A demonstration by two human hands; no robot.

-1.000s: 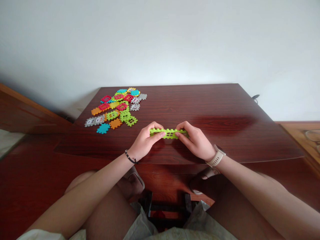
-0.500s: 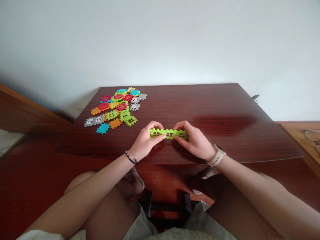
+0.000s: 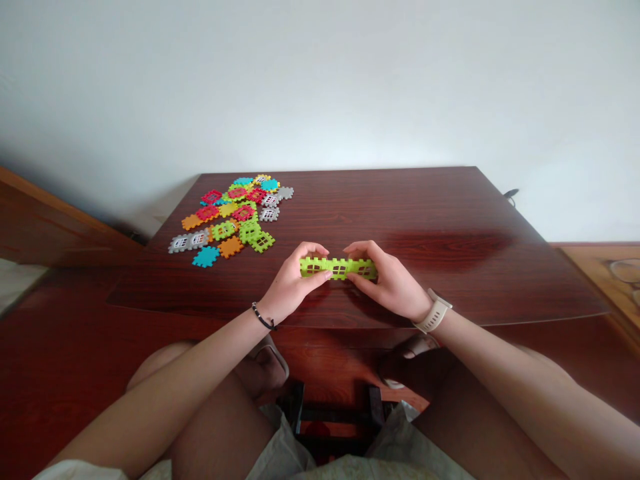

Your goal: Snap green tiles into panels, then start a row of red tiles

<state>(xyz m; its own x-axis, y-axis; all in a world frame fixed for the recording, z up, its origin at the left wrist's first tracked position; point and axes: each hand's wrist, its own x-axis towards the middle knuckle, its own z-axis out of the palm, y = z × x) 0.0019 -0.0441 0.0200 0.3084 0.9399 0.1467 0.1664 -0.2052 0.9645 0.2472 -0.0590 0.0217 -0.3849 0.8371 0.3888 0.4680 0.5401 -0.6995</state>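
My left hand (image 3: 295,280) and my right hand (image 3: 387,280) grip opposite ends of a lime-green strip of joined plastic waffle blocks (image 3: 339,268), held just above the dark wood table (image 3: 400,207). Window-shaped openings show along the strip's face. To the left of my left hand lies a loose spread of interlocking blocks (image 3: 230,220) in red, orange, teal, grey, yellow and green. The nearest is a green block (image 3: 262,241), and neither hand touches the spread.
The table's right part is bare, with a dark reflection (image 3: 445,250) on its polish. A white wall (image 3: 320,80) rises behind it, and a small dark cable (image 3: 511,194) shows past the far edge. A wooden surface (image 3: 600,280) lies at the right.
The green strip has rolled so its face and windows show more fully. My right fingers have shifted along it, uncovering more of its right end.
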